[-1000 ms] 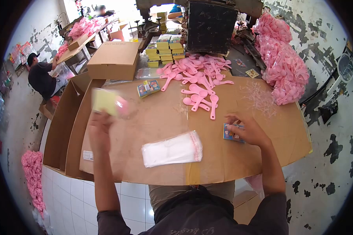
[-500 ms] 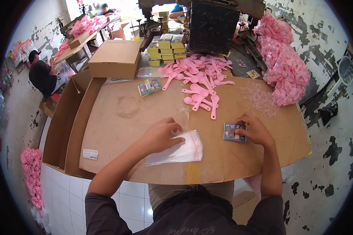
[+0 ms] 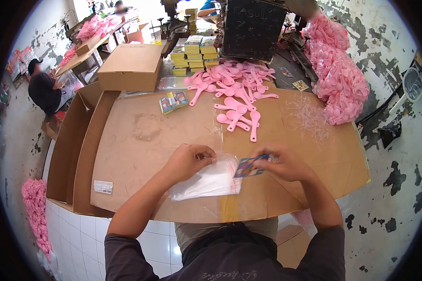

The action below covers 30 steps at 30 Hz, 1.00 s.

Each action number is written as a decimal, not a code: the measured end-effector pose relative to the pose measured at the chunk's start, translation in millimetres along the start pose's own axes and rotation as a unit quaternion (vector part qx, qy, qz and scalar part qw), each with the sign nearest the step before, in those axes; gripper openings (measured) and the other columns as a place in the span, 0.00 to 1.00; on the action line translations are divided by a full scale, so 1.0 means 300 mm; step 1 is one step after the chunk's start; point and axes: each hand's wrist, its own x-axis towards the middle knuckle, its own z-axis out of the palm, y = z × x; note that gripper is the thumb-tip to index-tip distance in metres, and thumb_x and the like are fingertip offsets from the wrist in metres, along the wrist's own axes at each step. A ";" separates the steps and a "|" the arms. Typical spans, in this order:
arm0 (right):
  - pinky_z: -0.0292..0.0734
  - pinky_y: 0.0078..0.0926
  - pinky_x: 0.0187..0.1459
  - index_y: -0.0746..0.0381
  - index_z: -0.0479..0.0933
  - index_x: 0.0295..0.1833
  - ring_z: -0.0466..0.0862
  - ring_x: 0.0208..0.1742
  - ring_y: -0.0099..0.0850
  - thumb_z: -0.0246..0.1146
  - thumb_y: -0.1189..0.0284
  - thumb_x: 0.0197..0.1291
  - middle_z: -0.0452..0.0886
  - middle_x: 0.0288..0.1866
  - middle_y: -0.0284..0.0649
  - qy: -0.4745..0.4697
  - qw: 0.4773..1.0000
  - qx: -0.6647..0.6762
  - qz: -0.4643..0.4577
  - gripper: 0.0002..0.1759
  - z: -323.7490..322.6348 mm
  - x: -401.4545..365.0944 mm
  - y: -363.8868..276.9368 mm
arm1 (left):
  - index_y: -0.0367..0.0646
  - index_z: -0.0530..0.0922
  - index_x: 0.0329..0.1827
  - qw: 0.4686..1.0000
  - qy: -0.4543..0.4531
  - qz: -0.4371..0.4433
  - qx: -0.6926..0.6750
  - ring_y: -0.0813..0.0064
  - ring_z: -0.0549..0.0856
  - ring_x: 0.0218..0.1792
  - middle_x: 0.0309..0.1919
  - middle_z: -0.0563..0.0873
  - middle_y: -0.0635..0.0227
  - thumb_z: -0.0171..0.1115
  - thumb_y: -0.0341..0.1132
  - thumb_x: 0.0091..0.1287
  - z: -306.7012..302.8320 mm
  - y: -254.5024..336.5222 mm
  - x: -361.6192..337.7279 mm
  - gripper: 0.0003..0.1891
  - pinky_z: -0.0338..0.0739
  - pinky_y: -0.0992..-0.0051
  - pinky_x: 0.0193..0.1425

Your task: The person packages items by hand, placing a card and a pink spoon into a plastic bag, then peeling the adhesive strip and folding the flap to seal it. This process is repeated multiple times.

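Note:
A flat stack of clear plastic bags (image 3: 201, 183) with a reddish seal strip lies on the cardboard tabletop in front of me. My left hand (image 3: 188, 161) is over its upper edge, thumb and forefinger closed at the film of the top bag. Colourful printed cards (image 3: 249, 166), blue at the edges, are gripped in my right hand (image 3: 282, 163), tilted, with their left end over the seal strip. How many cards are held cannot be made out. Beyond my hands lie loose pink plastic spoons (image 3: 239, 110), heaped toward the back.
A banded card bundle (image 3: 174, 102) lies left of the spoons. Card stacks (image 3: 193, 52), a closed carton (image 3: 130, 68) and a black machine box (image 3: 253, 30) stand behind. Bagged pink spoons (image 3: 337, 75) are piled right, near plastic scraps (image 3: 308, 117). Another person (image 3: 46, 89) sits at left.
My right hand has lifted the cards off the cardboard and brought them left to the bags. My left hand's fingers have closed at the top bag's edge.

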 end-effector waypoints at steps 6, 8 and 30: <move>0.82 0.31 0.49 0.66 0.82 0.56 0.87 0.47 0.32 0.68 0.72 0.70 0.88 0.50 0.43 -0.112 0.993 -0.046 -0.005 0.13 0.136 0.099 0.069 | 0.40 0.90 0.52 0.996 0.024 0.083 -0.030 0.73 0.89 0.35 0.40 0.93 0.63 0.70 0.32 0.72 -0.002 -0.030 -0.008 0.10 0.85 0.72 0.46; 0.83 0.32 0.51 0.66 0.82 0.57 0.88 0.48 0.35 0.67 0.72 0.70 0.88 0.52 0.45 -0.119 0.991 -0.049 -0.038 0.13 0.132 0.103 0.076 | 0.40 0.90 0.54 0.998 0.019 0.050 -0.037 0.73 0.89 0.35 0.40 0.93 0.63 0.69 0.32 0.73 -0.007 -0.030 -0.013 0.11 0.85 0.71 0.46; 0.81 0.21 0.51 0.69 0.80 0.60 0.84 0.48 0.20 0.67 0.79 0.71 0.87 0.49 0.38 0.218 0.953 0.210 -0.023 0.15 0.112 0.110 0.052 | 0.30 0.85 0.55 0.937 -0.042 -0.053 -0.344 0.71 0.93 0.44 0.44 0.93 0.56 0.65 0.33 0.78 -0.021 0.042 -0.018 0.13 0.88 0.73 0.52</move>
